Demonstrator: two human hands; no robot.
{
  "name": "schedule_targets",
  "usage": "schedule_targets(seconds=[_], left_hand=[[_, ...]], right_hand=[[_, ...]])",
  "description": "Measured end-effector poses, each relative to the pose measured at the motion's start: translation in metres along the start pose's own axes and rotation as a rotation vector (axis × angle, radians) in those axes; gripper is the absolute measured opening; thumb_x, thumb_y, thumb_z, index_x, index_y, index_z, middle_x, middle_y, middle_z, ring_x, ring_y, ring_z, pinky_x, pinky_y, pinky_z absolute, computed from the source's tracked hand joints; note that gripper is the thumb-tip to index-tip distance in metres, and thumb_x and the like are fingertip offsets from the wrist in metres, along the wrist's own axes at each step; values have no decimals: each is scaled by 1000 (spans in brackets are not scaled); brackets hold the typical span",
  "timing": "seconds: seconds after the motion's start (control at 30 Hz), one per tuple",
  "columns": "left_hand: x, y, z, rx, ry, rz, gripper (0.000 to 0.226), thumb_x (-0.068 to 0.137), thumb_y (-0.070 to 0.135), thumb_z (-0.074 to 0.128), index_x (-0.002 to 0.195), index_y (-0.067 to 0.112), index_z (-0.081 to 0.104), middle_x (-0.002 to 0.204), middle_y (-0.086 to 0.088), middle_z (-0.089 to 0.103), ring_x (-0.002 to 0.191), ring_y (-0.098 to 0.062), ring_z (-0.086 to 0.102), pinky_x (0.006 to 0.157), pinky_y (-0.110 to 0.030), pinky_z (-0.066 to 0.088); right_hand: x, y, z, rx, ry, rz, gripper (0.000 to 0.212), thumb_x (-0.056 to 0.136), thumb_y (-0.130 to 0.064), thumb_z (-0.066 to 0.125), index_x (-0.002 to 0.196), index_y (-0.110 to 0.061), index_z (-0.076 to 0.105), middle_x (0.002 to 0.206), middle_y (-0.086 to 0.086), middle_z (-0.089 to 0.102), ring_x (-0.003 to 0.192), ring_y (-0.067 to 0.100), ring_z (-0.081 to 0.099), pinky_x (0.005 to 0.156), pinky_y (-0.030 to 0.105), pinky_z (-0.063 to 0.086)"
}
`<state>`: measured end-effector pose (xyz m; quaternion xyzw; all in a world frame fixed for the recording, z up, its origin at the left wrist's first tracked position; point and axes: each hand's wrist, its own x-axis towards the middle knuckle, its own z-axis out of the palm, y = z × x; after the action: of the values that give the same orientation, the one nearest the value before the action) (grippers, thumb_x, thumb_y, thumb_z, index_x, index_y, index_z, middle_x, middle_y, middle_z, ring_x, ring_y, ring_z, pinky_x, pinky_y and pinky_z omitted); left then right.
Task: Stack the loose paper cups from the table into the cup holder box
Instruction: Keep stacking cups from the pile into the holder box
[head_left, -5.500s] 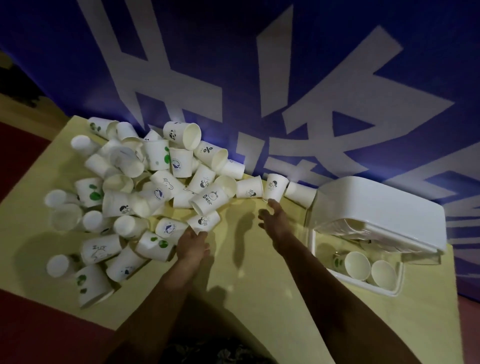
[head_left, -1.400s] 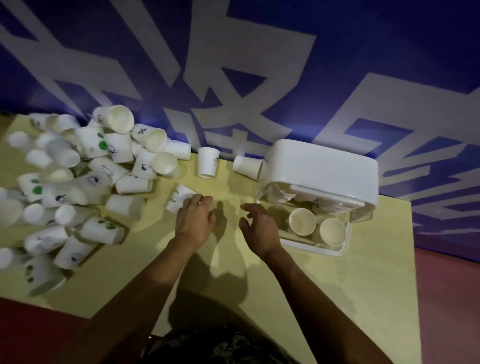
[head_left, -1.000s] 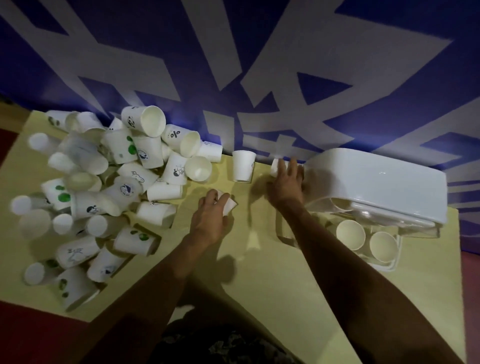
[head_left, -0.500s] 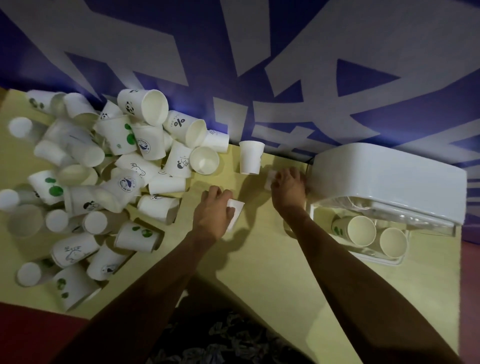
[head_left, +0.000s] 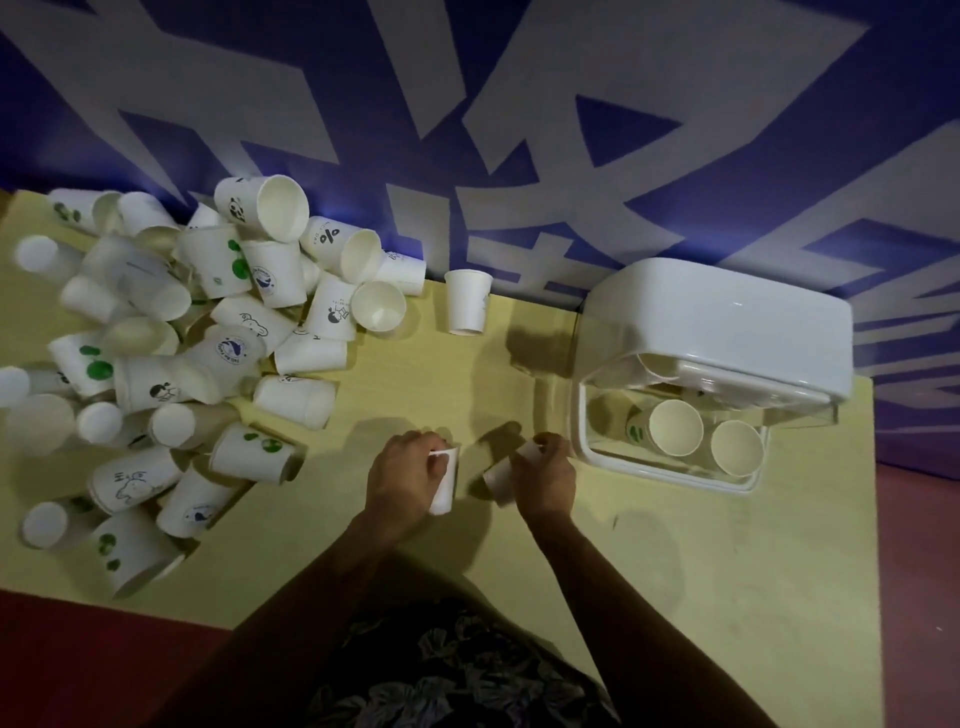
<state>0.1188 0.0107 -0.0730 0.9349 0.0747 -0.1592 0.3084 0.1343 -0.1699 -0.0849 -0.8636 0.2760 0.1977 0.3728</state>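
Left hand (head_left: 402, 475) grips a cup (head_left: 445, 480), right hand (head_left: 545, 480) grips another cup (head_left: 500, 477), both just left of the box (head_left: 670, 475).

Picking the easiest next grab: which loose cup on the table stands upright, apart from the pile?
The lone cup by the wall, between the pile and the box; it stands mouth up, the piled ones mostly lie tumbled.

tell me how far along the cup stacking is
Early on. Done: two cup stacks stand in the open cup holder box. In hand: the left hand grips one cup, the right hand another, beside the box. Left: one upright cup and the big pile across the table.
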Motion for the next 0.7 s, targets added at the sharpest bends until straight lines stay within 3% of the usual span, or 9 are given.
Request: schedule_targets(seconds=[0.17, 0.3, 0.43, 0.6, 0.7], left_hand=[[-24, 34, 7, -40, 43, 49, 28, 88, 21, 61, 115, 20, 69, 103, -3, 70, 93, -23, 61, 80, -34, 50], [-36, 68, 5, -72, 134, 140, 18, 85, 16, 66, 101, 16, 71, 94, -4, 70, 86, -24, 61, 71, -26, 43], [-44, 113, 1, -85, 178, 268, 15, 85, 17, 65, 99, 17, 71, 91, -2, 68, 82, -22, 60, 68, -27, 45], [-49, 179, 10, -146, 214, 447, 19, 88, 20, 62, 103, 15, 72, 98, 1, 68, 88, -17, 61, 76, -26, 49], [-45, 213, 29, -124, 242, 513, 16, 90, 17, 64, 102, 13, 73, 97, 1, 69, 88, -13, 61, 81, -23, 49]], right_hand=[[-25, 28, -36, -99, 30, -167, 15, 94, -29, 55, 104, -21, 63, 95, 4, 72, 88, 26, 68, 81, 40, 54], [-43, 40, -80, -56, 85, -347, 14, 92, -24, 61, 104, -19, 68, 91, 3, 74, 83, 26, 68, 72, 38, 54], [-56, 52, -127, -48, 221, -507, 8, 87, -20, 66, 95, -19, 70, 83, -1, 72, 75, 22, 64, 63, 36, 52], [-58, 75, -180, 47, 413, -488, 13, 85, -15, 71, 98, -20, 73, 82, -8, 67, 77, 18, 61, 63, 24, 38], [-47, 87, -208, 105, 538, -484, 17, 85, -10, 71, 101, -15, 73, 91, -1, 70, 84, 24, 65, 70, 22, 41]])
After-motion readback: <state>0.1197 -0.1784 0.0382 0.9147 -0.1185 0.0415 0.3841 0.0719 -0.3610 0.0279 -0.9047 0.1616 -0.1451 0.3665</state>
